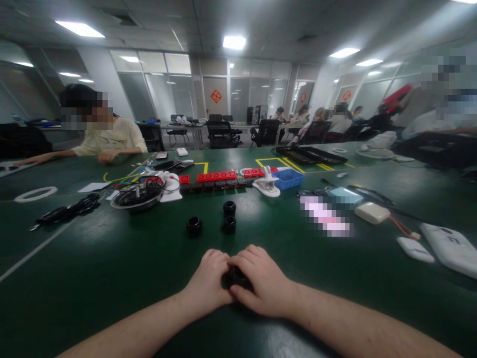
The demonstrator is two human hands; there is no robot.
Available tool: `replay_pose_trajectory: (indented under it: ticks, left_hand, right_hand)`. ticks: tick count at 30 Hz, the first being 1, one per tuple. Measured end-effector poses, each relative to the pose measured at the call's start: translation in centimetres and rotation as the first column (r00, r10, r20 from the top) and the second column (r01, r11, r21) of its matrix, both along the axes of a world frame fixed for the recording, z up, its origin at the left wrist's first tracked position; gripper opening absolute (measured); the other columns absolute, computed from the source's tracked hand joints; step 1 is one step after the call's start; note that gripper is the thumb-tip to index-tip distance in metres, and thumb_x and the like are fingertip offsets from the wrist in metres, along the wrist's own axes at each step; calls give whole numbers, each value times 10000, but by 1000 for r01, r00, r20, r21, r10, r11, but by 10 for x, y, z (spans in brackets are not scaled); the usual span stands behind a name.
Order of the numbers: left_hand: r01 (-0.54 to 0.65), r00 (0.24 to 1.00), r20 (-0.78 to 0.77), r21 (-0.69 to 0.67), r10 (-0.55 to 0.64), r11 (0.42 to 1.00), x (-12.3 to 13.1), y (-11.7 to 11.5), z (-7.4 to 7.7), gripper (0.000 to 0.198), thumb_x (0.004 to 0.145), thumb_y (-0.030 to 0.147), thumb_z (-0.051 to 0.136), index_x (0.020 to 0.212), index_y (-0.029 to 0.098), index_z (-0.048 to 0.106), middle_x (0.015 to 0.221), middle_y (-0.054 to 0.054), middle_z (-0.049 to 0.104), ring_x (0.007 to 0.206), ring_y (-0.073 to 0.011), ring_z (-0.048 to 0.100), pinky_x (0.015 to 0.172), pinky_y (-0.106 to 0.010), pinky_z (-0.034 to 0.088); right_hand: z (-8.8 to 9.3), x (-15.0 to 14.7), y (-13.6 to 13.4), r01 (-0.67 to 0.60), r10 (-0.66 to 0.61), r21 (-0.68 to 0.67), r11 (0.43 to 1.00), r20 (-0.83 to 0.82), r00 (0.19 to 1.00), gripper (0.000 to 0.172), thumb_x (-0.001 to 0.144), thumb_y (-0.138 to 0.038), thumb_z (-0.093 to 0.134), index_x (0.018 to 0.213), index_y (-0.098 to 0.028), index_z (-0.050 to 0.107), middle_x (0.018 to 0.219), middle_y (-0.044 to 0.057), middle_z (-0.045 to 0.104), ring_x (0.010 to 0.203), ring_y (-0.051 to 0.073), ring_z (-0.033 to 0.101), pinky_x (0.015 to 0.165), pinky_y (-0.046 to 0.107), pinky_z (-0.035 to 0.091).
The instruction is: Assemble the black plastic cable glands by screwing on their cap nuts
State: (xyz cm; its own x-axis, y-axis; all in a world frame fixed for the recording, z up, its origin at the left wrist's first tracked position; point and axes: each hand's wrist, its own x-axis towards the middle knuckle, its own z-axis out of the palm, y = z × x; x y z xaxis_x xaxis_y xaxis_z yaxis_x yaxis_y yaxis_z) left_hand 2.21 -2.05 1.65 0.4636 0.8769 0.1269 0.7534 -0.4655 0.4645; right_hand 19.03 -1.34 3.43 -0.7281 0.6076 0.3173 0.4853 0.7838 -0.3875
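Both of my hands rest together on the green table (112, 268) near its front edge. My left hand (208, 281) and my right hand (259, 281) are closed around one small black round part (234, 277), mostly hidden between the fingers. Three similar black round parts stand a little farther out: one (194, 226) to the left, one (229, 224) in the middle and one (229, 208) just behind it.
Behind the parts lie a row of red blocks (216, 176), a white clip (266, 186), a blue basket (286, 178), a bowl of black cables (137, 197) and white devices (372, 212) at right. A person in a cream shirt (112, 139) sits at far left; other people sit at the back right.
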Motion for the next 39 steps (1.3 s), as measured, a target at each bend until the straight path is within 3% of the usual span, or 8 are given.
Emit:
replay_pose_trajectory:
  ticks: [11, 20, 25, 32, 39]
  left_hand:
    - [11, 1000, 9, 6, -11, 1000, -2, 2, -5, 160, 585, 255, 637, 675, 171, 535, 725, 4, 526, 750, -181, 473, 759, -323, 355]
    - [11, 1000, -27, 14, -10, 1000, -1, 3, -4, 188, 613, 309, 638, 664, 170, 524, 716, -2, 516, 732, -182, 469, 736, -323, 361]
    - [13, 999, -29, 9, -13, 1000, -2, 4, -6, 215, 638, 370, 622, 675, 178, 532, 723, -6, 520, 730, -191, 467, 724, -332, 363]
    - [-4, 1000, 13, -33, 4, 999, 0, 2, -6, 243, 600, 384, 681, 677, 187, 561, 723, 12, 531, 730, -180, 474, 727, -322, 355]
    - [41, 999, 3, -27, -41, 999, 1, 3, -3, 163, 639, 333, 634, 679, 195, 557, 716, 16, 534, 726, -170, 478, 755, -329, 344]
  right_hand:
    - [1, -1, -2, 119, -119, 0, 993, 7, 993, 343, 682, -384, 627, 924, -161, 534, 909, 42, 539, 833, 187, 436, 731, 320, 349]
    - [1, 1, 1, 81, -82, 14, 997, 20, 996, 345, 686, -393, 625, 928, -162, 540, 878, 39, 540, 816, 183, 438, 722, 313, 349]
    - [-1, 1, 2, 29, -29, 45, 999, -8, 1000, 403, 708, -493, 582, 930, -160, 540, 860, 48, 544, 797, 185, 438, 715, 317, 342]
    - [-1, 0, 0, -103, 108, 175, 979, -22, 994, 497, 761, -608, 417, 970, -167, 511, 846, 49, 580, 742, 178, 425, 689, 323, 308]
    - [0, -6, -7, -136, 132, 288, 948, 32, 991, 536, 764, -663, 345, 855, -172, 540, 753, 28, 587, 698, 165, 426, 626, 320, 284]
